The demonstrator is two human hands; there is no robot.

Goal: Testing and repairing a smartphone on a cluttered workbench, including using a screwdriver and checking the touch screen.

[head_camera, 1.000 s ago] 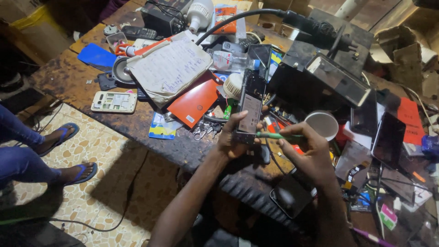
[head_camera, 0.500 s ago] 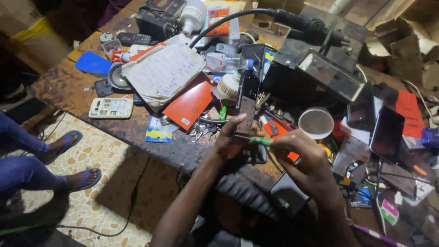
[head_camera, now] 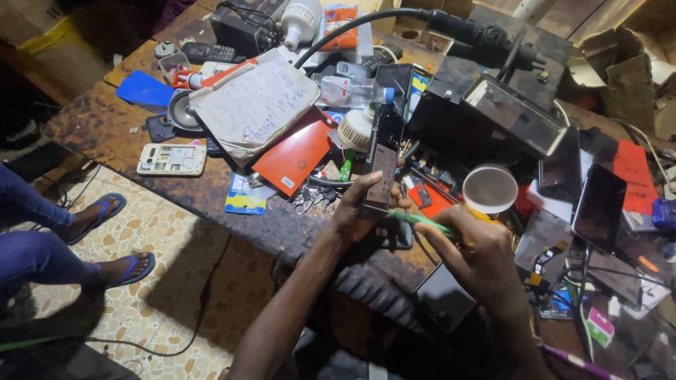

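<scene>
two bare hands work at the middle of a cluttered, rust-stained workbench [head_camera: 232, 204]. left hand [head_camera: 359, 207] is closed around the lower end of an opened phone body [head_camera: 382, 169], a long narrow dark slab held edge-up, its upper end pointing toward 12 o'clock. right hand [head_camera: 472, 246], at 4 o'clock from the phone body, pinches a thin green tool [head_camera: 415, 219]; the tool's tip meets the bottom of the phone body, just beside the left thumb.

at 10 o'clock from the hands lies a worn notebook [head_camera: 257, 105] with soft, curled paper pages, resting on a flat orange cover [head_camera: 292, 156]. a white phone frame [head_camera: 171, 159], rectangular and hollowed, lies at 9 o'clock near the bench edge. a round white cup [head_camera: 490, 188] stands at 2 o'clock, close to the right hand. a clear plastic bottle [head_camera: 348, 91] lies on its side at 12 o'clock. a dark glossy phone [head_camera: 598, 207] leans at 3 o'clock. another person's sandalled feet [head_camera: 105, 236] rest on the pebble-patterned floor at 8 o'clock.
</scene>
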